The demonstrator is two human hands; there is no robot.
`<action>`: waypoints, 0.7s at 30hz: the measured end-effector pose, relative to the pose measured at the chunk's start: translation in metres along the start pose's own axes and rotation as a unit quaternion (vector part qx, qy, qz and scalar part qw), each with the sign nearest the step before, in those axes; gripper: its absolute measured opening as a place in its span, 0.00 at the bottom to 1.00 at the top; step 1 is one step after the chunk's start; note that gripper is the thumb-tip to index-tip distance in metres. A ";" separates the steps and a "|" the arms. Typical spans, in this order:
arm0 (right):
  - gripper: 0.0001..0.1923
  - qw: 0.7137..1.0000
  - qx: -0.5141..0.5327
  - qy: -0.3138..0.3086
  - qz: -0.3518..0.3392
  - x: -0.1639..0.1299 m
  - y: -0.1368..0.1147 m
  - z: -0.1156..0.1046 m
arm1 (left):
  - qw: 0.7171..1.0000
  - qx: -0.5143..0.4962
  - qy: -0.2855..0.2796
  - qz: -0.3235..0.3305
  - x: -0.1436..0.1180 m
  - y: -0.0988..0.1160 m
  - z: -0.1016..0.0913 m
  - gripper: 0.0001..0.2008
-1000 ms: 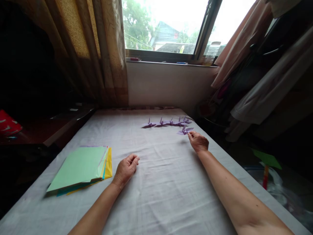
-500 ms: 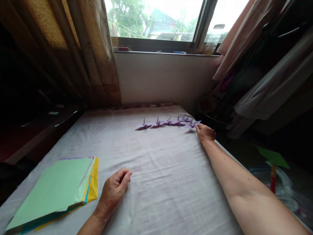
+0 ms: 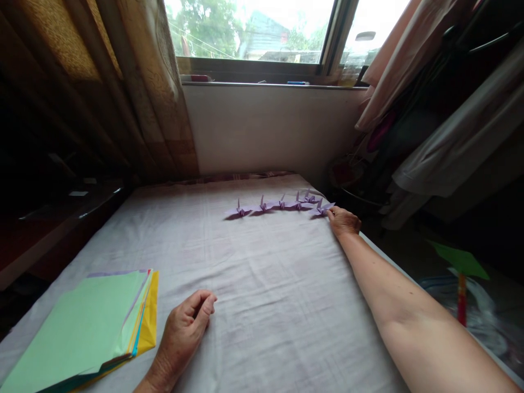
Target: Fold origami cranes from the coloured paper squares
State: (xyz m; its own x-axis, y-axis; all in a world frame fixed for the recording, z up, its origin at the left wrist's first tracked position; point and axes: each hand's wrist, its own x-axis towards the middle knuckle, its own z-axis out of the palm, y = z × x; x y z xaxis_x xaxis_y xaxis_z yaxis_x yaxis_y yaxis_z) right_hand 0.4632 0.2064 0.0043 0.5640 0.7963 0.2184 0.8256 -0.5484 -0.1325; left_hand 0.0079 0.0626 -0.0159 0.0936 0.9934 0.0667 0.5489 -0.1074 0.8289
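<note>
Out at the far right of the cloth-covered table, my right hand pinches the wing of a purple paper crane. That crane sits at the right end of a row of several more purple paper cranes, which stand with necks or tails pointing up. Closer to me, my left hand rests on the cloth with its fingers curled in. Nothing shows in it, though the inside of the curl is hidden. Just left of that hand lies a stack of coloured paper, light green on top.
A window with a sill stands beyond the table, pens lying on it. Curtains hang at the left, clothes at the right. Beside the table's right edge are a plastic bag and a green sheet.
The view has shifted slightly, so the paper stack and my left hand appear lower and further left. My right hand stays at the end crane, still pinching its wing.
</note>
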 end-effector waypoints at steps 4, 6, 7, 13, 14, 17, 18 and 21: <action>0.18 1.000 0.000 -0.002 0.004 0.004 -0.002 -0.001 | 1.000 -0.004 0.004 -0.003 0.001 0.003 0.000 0.21; 0.18 1.000 0.001 -0.002 0.007 0.007 -0.003 -0.002 | 1.000 -0.001 0.006 -0.001 0.001 0.003 0.000 0.21; 0.19 1.000 0.001 -0.002 0.008 0.008 -0.003 -0.002 | 1.000 0.001 0.007 0.001 0.001 0.003 0.000 0.21; 0.18 1.000 0.006 -0.005 0.007 0.013 -0.006 0.002 | 1.000 0.003 0.004 -0.001 -0.001 -0.006 -0.001 0.20; 0.18 1.000 0.007 -0.005 0.007 0.013 -0.006 0.003 | 1.000 0.002 0.004 -0.002 -0.001 -0.007 -0.001 0.20; 0.18 1.000 0.010 -0.008 0.010 0.012 -0.005 0.005 | 1.000 -0.002 0.006 -0.002 -0.001 -0.007 0.000 0.20; 0.18 1.000 0.011 -0.009 0.011 0.012 -0.005 0.006 | 1.000 -0.004 0.006 -0.002 0.000 -0.006 0.000 0.20; 0.18 1.000 0.017 -0.010 0.015 0.011 -0.003 0.007 | 1.000 -0.003 0.003 -0.003 0.000 -0.006 0.000 0.20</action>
State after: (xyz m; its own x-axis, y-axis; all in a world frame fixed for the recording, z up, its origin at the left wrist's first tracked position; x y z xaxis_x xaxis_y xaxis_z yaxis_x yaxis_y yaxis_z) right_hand 0.4671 0.2188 0.0002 0.5883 0.7849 0.1945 0.8083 -0.5633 -0.1716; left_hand 0.0049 0.0632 -0.0206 0.0857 0.9941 0.0659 0.5450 -0.1021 0.8322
